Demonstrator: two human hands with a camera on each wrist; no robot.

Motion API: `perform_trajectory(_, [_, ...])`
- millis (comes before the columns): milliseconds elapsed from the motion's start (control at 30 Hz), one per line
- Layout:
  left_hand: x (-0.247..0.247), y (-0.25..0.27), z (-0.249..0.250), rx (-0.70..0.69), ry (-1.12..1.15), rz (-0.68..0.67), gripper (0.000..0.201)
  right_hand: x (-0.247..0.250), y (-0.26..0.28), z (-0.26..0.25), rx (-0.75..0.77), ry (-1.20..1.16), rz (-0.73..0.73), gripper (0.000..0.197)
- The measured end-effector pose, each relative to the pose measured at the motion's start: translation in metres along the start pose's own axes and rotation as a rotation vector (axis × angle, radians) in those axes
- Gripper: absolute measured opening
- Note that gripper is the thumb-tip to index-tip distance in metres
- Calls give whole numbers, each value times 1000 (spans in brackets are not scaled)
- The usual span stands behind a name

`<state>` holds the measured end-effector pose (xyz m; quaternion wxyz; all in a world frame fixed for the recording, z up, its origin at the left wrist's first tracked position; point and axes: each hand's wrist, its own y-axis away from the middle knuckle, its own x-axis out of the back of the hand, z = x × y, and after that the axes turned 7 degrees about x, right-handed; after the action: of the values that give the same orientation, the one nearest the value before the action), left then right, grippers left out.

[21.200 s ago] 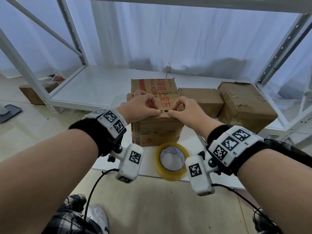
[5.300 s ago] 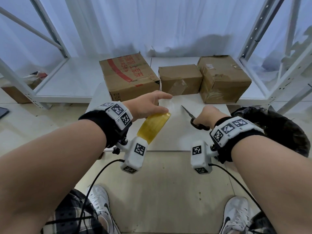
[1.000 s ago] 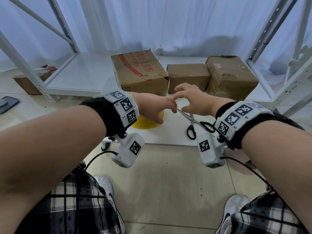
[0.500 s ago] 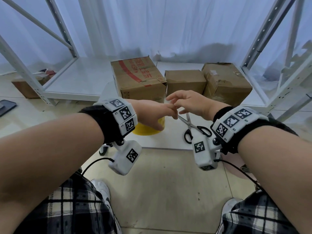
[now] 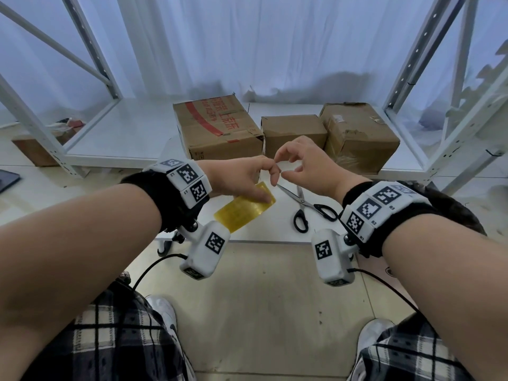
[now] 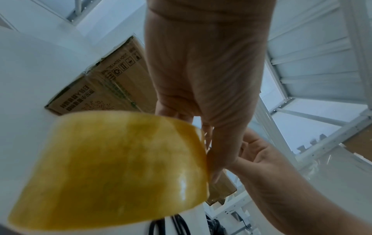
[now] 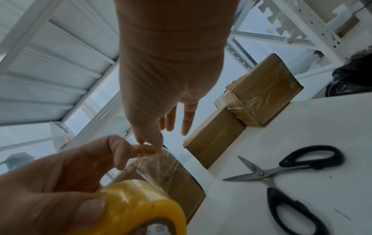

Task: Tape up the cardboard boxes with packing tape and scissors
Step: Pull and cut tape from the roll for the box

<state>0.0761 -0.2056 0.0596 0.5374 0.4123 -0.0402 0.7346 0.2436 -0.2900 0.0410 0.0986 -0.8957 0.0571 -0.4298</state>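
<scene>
- Packing tape roll (image 5: 244,207): yellow, held above the near part of the white table (image 5: 275,229), tilted, with the broad outer face toward the head camera.
- Left hand (image 5: 236,177): fingers and thumb curled round the roll; in the right wrist view the thumb presses on the roll's outer face.
- Right hand (image 5: 305,163): thumb and forefinger pinch the free end of the tape (image 7: 153,162), just above the roll; the other fingers (image 7: 187,120) are extended and spread.
- Free end of the tape: a short clear strip, wrinkled, runs from the roll up to the pinch point. The two hands touch at the fingertips.
- Scissors (image 5: 308,207): black handles, blades apart, flat on the table right of the roll, apart from both hands.
- Printed cardboard box (image 5: 217,130): red markings, at the far left of the table.
- Small plain box (image 5: 292,130): just beside the printed box, to its right.
- Third box (image 5: 357,136): taped with clear film, against the small box on its right.
- White shelving frame (image 5: 428,64): surrounds the work area.
</scene>
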Motion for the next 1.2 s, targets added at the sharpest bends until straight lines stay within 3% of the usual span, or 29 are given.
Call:
perform_trajectory(267, [-3, 7, 3, 70, 104, 23, 56, 6, 1, -3, 62, 3, -22, 13])
perform_trajectory(533, [-2, 11, 6, 54, 154, 0, 108, -2, -1, -17, 100, 172, -208, 13])
perform_trajectory(767, [1, 10, 2, 70, 135, 3, 109, -6, -6, -23, 60, 324, -255, 11])
perform_trajectory(1067, [-1, 12, 2, 58, 146, -7, 102, -3, -4, -13, 120, 198, -132, 4])
perform_trajectory(1200, [3, 12, 0, 63, 212, 13, 97, 5, -1, -4, 46, 58, -103, 9])
